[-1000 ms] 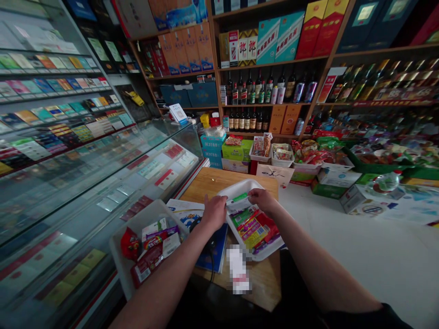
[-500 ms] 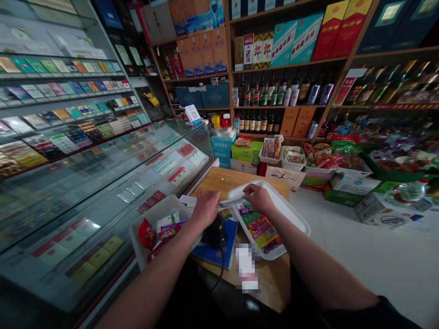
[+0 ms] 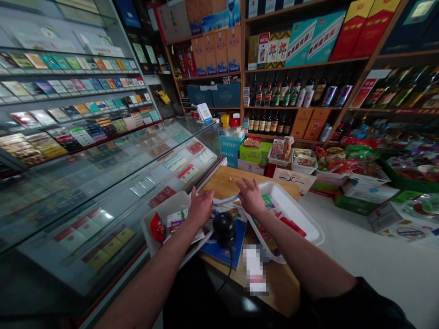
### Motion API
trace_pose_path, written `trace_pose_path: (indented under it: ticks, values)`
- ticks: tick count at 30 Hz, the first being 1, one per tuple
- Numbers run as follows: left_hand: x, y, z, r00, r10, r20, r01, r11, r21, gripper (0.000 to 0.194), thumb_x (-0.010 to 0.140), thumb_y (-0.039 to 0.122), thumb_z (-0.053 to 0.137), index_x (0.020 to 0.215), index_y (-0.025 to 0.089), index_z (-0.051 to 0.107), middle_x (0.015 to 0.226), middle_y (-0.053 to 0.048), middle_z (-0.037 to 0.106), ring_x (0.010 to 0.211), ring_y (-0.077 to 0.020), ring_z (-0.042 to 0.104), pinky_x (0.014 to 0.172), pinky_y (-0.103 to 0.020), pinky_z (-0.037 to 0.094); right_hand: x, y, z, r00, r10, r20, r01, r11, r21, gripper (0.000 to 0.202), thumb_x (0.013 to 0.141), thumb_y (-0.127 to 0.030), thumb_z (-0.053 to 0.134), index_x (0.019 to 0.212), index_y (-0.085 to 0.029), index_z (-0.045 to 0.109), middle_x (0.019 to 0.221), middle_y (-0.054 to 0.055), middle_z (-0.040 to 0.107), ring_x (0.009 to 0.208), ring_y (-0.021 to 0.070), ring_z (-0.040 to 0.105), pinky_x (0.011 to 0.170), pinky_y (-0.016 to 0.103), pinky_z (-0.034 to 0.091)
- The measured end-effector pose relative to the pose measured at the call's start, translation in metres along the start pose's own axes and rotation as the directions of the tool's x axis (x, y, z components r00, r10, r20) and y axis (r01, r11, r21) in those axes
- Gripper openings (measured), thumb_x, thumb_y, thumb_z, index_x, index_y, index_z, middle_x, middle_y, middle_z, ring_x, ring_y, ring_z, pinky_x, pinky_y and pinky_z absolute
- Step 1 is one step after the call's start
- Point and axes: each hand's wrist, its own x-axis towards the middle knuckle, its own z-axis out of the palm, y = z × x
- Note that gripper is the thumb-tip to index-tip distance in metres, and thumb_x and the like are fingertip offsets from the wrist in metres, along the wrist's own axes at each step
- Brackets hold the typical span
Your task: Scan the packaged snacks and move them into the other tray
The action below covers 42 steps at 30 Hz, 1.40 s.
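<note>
Between my two hands stretches a thin pale strip (image 3: 226, 199), its exact kind unclear. My left hand (image 3: 201, 206) is closed at its left end, thumb raised. At the other end my right hand (image 3: 251, 197) grips it low, with some fingers stretched out. Just below the strip a black, rounded device (image 3: 224, 228) with a cable stands over a blue booklet (image 3: 219, 252). A pale bin (image 3: 148, 233) of snack packets sits under my left forearm. To the right, a white tray (image 3: 313, 228) holds colourful flat packets, partly covered by my right forearm.
A wooden table (image 3: 219, 176) carries these things. Along the left runs a glass display counter (image 3: 137, 160) of boxes. Snack bins (image 3: 303, 160) and cartons line the floor behind, below shelves of bottles (image 3: 270, 121). A blurred-out patch (image 3: 255, 269) covers something near the table's front.
Both hands have shifted left relative to the table, along with the pale strip. My right hand has moved off the tray's packets, uncovering a red one. The view has turned slightly left.
</note>
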Motion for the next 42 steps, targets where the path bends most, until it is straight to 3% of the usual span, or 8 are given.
trace_pose_path:
  ticks: [7,14,22,30,37,42]
  values:
    - [-0.008,-0.008,0.007,0.999,0.024,0.027,-0.023,1.000,-0.012,0.055,0.088,0.007,0.052,0.141,0.017,0.049,0.123,-0.013,0.072,0.123,-0.0259,0.062,0.125,-0.062,0.005,-0.003,-0.004,0.013,0.998,-0.033,0.061,0.036,0.998,-0.050,0.057,0.092,-0.014,0.051,0.149,-0.011,0.047,0.145,0.021,0.057,0.148,0.0248,0.035,0.126,0.054,0.005]
    - [-0.010,-0.014,0.008,0.999,-0.006,0.047,0.006,1.000,-0.006,0.053,0.087,0.007,0.051,0.138,0.018,0.052,0.110,-0.010,0.075,0.119,-0.0260,0.063,0.125,-0.061,0.006,0.003,-0.005,0.017,0.997,-0.020,0.077,0.022,0.999,-0.027,0.057,0.091,-0.013,0.052,0.147,-0.012,0.049,0.146,0.020,0.057,0.147,0.0241,0.038,0.126,0.052,0.008]
    - [-0.022,-0.032,-0.019,0.999,-0.044,0.026,0.045,0.999,-0.018,0.047,0.090,0.011,0.048,0.136,0.019,0.055,0.114,-0.011,0.075,0.121,-0.0280,0.062,0.123,-0.064,0.008,0.014,-0.037,0.005,0.995,-0.076,0.059,0.075,0.997,0.025,0.052,0.092,-0.015,0.052,0.144,-0.013,0.053,0.143,0.019,0.059,0.146,0.0252,0.039,0.126,0.052,0.009]
    - [-0.073,-0.066,-0.046,0.986,-0.149,0.076,0.148,0.989,0.021,0.044,0.090,0.014,0.050,0.133,0.021,0.059,0.115,-0.010,0.075,0.119,-0.0272,0.064,0.124,-0.061,0.010,0.012,-0.092,0.015,0.970,-0.203,0.131,0.196,0.978,0.066,0.046,0.092,-0.014,0.051,0.137,-0.015,0.058,0.133,0.016,0.066,0.143,0.0267,0.043,0.125,0.054,0.012]
    - [-0.133,-0.085,-0.055,0.954,-0.276,0.119,0.270,0.961,0.066,0.042,0.090,0.018,0.052,0.131,0.023,0.061,0.121,-0.011,0.074,0.122,-0.0298,0.063,0.123,-0.064,0.012,0.004,-0.144,0.025,0.928,-0.308,0.211,0.294,0.951,0.098,0.045,0.091,-0.012,0.049,0.136,-0.017,0.058,0.130,0.015,0.068,0.142,0.0251,0.043,0.125,0.053,0.011]
    - [-0.167,-0.091,-0.056,0.913,-0.375,0.163,0.364,0.927,0.092,0.040,0.090,0.016,0.051,0.128,0.022,0.062,0.128,-0.013,0.071,0.125,-0.0303,0.062,0.121,-0.066,0.016,-0.005,-0.168,0.029,0.907,-0.346,0.241,0.324,0.938,0.127,0.046,0.089,-0.011,0.050,0.134,-0.015,0.058,0.125,0.015,0.070,0.141,0.0270,0.044,0.124,0.054,0.013]
